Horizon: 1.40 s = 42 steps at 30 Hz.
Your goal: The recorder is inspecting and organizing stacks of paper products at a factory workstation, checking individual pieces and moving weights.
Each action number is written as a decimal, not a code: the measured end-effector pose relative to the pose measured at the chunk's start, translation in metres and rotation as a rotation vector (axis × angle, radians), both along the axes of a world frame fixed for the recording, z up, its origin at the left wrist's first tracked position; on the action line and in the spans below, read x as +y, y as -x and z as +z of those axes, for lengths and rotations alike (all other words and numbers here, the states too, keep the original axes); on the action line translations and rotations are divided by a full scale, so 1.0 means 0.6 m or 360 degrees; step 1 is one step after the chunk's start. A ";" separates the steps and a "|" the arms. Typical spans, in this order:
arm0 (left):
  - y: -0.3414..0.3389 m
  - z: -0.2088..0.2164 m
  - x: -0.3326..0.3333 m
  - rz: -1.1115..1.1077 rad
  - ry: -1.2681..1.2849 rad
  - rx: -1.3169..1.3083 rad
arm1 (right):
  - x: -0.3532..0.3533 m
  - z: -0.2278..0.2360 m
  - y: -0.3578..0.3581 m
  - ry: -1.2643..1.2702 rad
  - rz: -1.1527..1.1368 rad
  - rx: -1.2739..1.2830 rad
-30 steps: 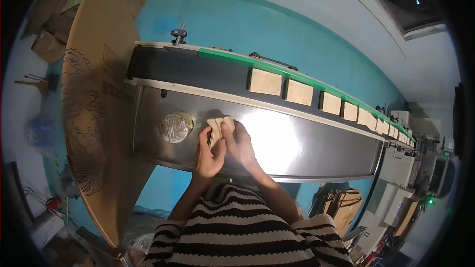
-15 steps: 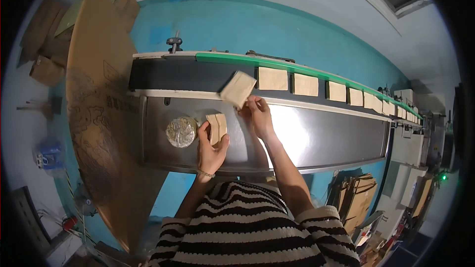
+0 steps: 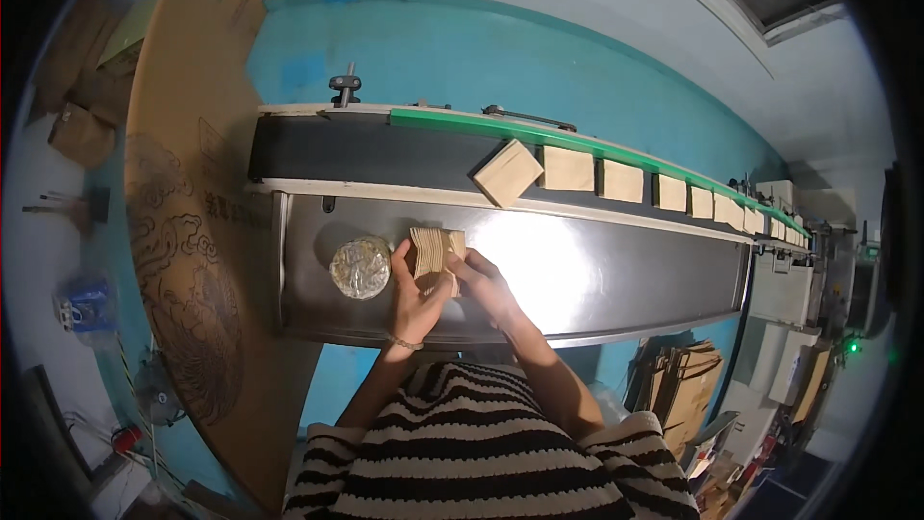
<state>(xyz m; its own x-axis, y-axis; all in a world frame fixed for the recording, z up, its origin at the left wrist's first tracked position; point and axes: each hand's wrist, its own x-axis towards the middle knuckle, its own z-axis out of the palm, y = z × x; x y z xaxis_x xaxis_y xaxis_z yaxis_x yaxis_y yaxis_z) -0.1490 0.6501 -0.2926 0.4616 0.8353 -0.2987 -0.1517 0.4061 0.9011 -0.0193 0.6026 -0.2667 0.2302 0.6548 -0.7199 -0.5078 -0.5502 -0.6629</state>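
My left hand [image 3: 420, 313] is closed round the left side and near end of a stack of thin tan paper-like squares [image 3: 428, 255], whose layered edges face up. At the stack's right side, the fingers of my right hand [image 3: 484, 287] pinch the outer squares, which stand slightly apart from the others. Beside my left hand, a round bundle in clear crinkled wrap [image 3: 360, 269] rests on the metal worktop [image 3: 616, 265]; its contents are hard to make out. Beyond my hands, a tan square [image 3: 509, 173] lies askew on the dark conveyor belt [image 3: 385, 149].
More tan squares [image 3: 568, 169] form a row along the belt to the right, beside a green guide rail [image 3: 462, 122]. A tall cardboard sheet [image 3: 183, 193] stands at the worktop's left end. Flattened cartons [image 3: 685, 380] lean below at the right.
The tan square from my right hand now lies tilted on the belt, released. My right hand has come back to the stack in my left. The row on the belt has shifted right.
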 end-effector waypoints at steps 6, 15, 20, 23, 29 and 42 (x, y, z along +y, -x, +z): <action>-0.043 0.019 0.021 0.0256 -0.0319 0.0545 | 0.038 -0.020 -0.028 -0.0158 0.0087 -0.0790; -0.104 -0.081 0.182 0.0767 -0.1752 0.1235 | -0.007 -0.080 -0.097 -0.0125 -0.0704 -0.1132; -0.070 -0.148 0.229 0.0603 -0.1806 0.1603 | -0.045 -0.116 -0.207 -0.0060 -0.0902 -0.0592; -0.073 -0.158 0.200 0.0560 -0.1610 0.1734 | -0.041 -0.142 -0.201 -0.0065 -0.0815 -0.0473; -0.217 -0.142 0.060 0.0390 -0.1236 0.1208 | -0.048 -0.175 -0.212 -0.0303 -0.1022 -0.0422; -0.239 0.108 -0.374 0.0166 -0.0236 0.0546 | -0.287 0.049 -0.341 -0.0078 -0.0003 -0.0464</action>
